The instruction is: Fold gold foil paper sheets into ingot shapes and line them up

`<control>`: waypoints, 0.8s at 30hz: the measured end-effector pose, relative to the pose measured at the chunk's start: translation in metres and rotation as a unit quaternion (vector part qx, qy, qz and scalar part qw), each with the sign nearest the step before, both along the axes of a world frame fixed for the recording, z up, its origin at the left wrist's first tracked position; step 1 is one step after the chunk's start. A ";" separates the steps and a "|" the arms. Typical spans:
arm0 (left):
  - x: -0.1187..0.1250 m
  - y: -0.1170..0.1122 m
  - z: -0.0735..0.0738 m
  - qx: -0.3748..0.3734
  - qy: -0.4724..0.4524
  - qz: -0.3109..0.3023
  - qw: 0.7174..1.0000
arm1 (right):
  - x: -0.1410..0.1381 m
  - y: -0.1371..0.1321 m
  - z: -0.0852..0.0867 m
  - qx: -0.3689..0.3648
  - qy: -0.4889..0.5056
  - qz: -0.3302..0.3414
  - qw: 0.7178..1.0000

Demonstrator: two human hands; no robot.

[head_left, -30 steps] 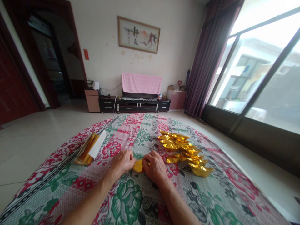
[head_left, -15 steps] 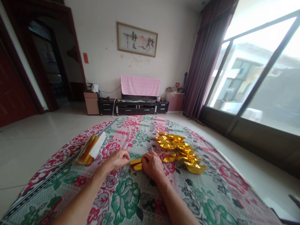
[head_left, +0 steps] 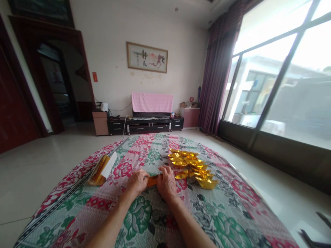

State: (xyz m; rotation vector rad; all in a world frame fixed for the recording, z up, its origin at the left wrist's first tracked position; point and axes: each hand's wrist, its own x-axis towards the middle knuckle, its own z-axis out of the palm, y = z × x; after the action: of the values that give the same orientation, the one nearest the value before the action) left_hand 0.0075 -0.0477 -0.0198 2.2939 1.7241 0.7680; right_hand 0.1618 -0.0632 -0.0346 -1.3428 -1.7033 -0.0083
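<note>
The left hand [head_left: 138,182] and right hand [head_left: 167,181] each pinch an end of the folded gold foil paper [head_left: 152,181], low on the floral blanket [head_left: 144,220], just beside the pile of gold paper ingots [head_left: 192,165]

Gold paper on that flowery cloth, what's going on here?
A person's two bare hands are low over a flowered cloth spread on the tiled floor. The left hand and right hand both grip one gold sheet, holding it on the cloth between them. Just right of the hands lies a row of folded gold pieces. To the left, apart from the hands, a stack of gold sheets lies untouched.
</note>
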 end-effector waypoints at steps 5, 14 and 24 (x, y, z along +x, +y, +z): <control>0.003 0.002 0.001 0.002 -0.111 0.093 0.990 | 0.001 0.004 -0.006 0.016 0.112 0.003 0.994; 0.022 0.009 0.003 0.018 -0.171 0.090 0.981 | 0.007 0.008 -0.001 -0.085 0.298 0.049 0.949; 0.024 -0.007 0.007 -0.003 -0.191 0.036 0.981 | 0.005 0.014 -0.006 -0.105 0.376 0.083 0.917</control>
State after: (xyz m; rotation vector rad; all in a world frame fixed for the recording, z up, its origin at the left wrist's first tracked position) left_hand 0.0318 -0.0545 -0.0131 1.9260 1.6308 1.1292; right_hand 0.1673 -0.0495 -0.0403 -1.1314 -1.1581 0.7183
